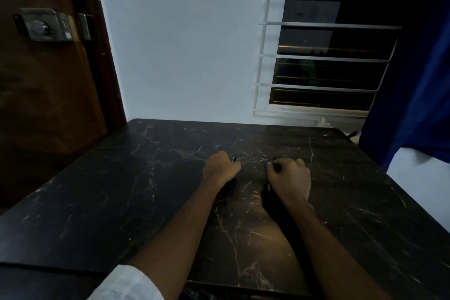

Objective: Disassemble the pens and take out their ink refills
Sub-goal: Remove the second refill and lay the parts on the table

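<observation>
Both my hands rest on a dark marble-patterned table [121, 190], a short way apart. My left hand [220, 165] is curled into a fist around a dark pen part [234, 159], whose tip pokes out past the knuckles. My right hand [289, 175] grips a thin bluish pen piece [266, 173] that runs down from the fingers toward the table. The light is dim, so I cannot tell which piece is a barrel and which a refill.
A white wall rises behind the table, with a brown door and its metal lock [43, 24] at the left. A barred window [323, 56] is at the back right, and a blue curtain [418, 95] hangs over the table's right side.
</observation>
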